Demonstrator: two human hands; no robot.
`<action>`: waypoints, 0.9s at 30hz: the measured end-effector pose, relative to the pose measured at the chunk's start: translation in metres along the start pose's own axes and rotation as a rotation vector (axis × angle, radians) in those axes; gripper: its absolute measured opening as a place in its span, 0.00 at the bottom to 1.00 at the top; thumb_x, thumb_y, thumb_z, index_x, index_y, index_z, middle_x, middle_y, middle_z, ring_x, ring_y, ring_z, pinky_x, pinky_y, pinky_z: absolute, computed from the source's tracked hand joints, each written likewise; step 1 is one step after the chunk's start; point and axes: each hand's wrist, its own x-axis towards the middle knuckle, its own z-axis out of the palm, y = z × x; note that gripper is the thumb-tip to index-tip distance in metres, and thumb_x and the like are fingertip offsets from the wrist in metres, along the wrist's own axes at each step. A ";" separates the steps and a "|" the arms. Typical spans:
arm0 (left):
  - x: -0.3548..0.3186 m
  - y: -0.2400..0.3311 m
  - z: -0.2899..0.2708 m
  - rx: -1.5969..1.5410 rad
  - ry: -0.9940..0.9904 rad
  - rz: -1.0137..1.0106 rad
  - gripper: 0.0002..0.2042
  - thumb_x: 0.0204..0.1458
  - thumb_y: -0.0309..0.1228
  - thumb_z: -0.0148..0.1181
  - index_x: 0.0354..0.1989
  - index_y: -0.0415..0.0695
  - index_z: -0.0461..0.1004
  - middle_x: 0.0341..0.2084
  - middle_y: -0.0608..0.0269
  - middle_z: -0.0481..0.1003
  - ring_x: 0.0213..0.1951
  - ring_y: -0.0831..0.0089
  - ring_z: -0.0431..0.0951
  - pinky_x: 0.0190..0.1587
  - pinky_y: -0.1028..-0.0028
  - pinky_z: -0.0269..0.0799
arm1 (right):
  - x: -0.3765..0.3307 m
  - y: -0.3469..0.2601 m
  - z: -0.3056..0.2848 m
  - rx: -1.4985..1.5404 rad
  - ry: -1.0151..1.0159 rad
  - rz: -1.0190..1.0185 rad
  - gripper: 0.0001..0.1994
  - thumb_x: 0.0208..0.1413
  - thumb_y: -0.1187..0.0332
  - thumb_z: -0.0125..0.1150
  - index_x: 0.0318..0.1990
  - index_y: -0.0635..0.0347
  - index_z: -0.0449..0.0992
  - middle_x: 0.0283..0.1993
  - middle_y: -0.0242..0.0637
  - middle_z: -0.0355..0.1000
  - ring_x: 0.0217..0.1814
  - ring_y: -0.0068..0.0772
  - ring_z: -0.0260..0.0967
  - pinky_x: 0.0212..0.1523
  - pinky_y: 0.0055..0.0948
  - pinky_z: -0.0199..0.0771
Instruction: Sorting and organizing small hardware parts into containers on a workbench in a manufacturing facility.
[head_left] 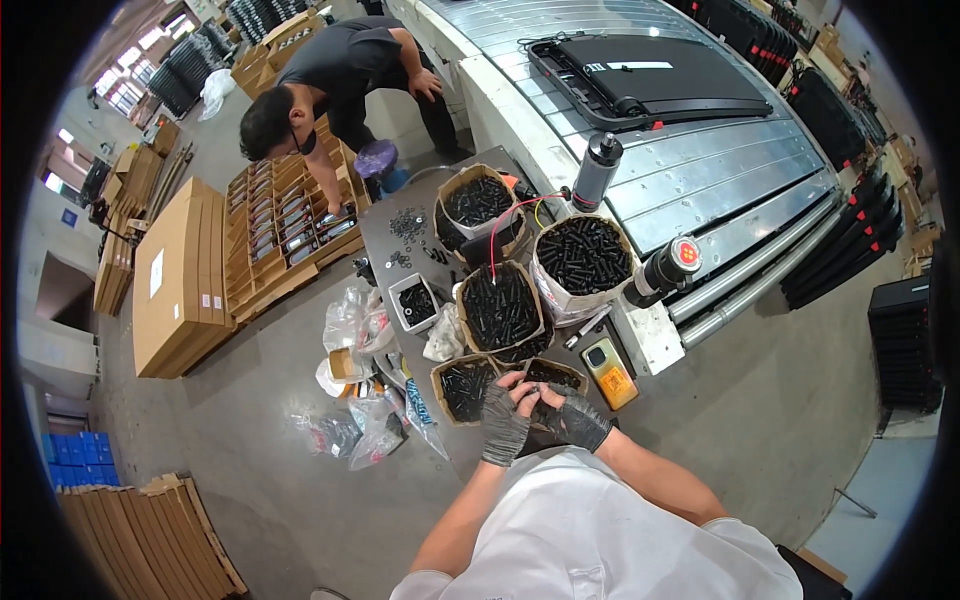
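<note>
The person's two gloved hands meet just above the near edge of a dark worktop (385, 225). The left hand (503, 425) and the right hand (572, 418) are pressed close together, fingers (520, 385) curled inward around something small and dark; it is too small to tell what it is, and how tightly the fingers grip cannot be made out. Both hands hover over a paper bag (552, 378) full of small black parts, and the thing they work on sits right between the fingertips above that bag.

Just beside it to the left stands a second bag (465, 385) of black parts. Further back are three larger bags of the same kind of parts: one in the middle (500, 305), one to the right (582, 258) and one at the far side (478, 202). A small white tray (415, 302) holds more dark pieces. A yellow handheld device (609, 372) lies to the right of the hands. Clear plastic bags (360, 425) lie on the floor on the left. A dark spray bottle (596, 170) stands at the worktop's far edge. Another person (335, 75) bends over a cardboard crate (290, 225) of sorted parts.
</note>
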 end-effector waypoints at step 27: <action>0.174 -0.027 -0.008 0.240 -0.125 0.007 0.08 0.53 0.30 0.57 0.38 0.39 0.77 0.28 0.57 0.77 0.30 0.67 0.77 0.35 0.71 0.72 | -0.001 0.001 -0.072 -0.626 0.167 -0.160 0.15 0.56 0.72 0.52 0.50 0.67 0.72 0.45 0.40 0.74 0.49 0.28 0.70 0.53 0.26 0.66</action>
